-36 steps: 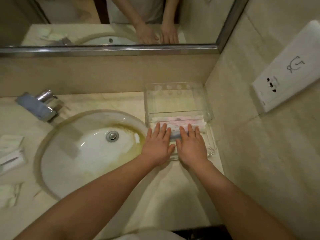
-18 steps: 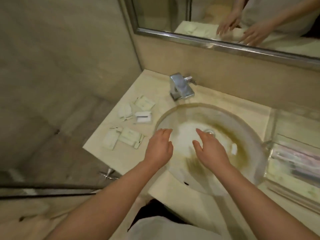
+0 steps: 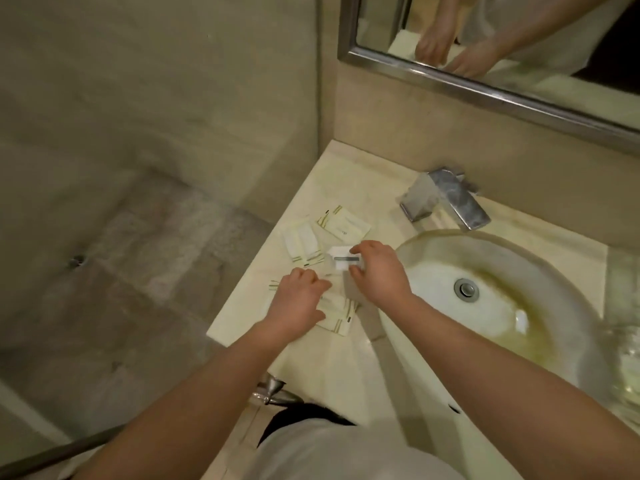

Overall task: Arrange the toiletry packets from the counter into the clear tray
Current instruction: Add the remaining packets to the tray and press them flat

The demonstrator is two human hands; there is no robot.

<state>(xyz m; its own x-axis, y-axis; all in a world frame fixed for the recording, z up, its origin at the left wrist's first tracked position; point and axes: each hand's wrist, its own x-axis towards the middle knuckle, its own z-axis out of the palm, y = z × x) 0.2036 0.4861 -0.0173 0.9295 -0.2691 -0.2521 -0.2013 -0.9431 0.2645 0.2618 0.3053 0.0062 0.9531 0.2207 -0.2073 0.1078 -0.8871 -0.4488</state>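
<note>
Several toiletry packets lie on the cream counter (image 3: 242, 323) left of the sink. My right hand (image 3: 379, 271) pinches a white packet with a dark stripe (image 3: 341, 262) between thumb and fingers. My left hand (image 3: 298, 303) lies just in front of it, its fingers curled down onto a cream striped packet (image 3: 341, 315). Two more groups of packets lie farther back: a cream one (image 3: 344, 225) and a white pair (image 3: 301, 244). The clear tray (image 3: 628, 362) shows only as a blurred strip at the right edge, beyond the sink.
The stained oval sink (image 3: 502, 306) fills the space between the packets and the tray. A chrome faucet (image 3: 446, 199) stands behind it, under the mirror (image 3: 519, 46). The counter's left edge drops to a tiled floor (image 3: 121, 271).
My hands left the tray at the right, crossed over the sink and now rest on the packets at the left. The view swung left with them.
</note>
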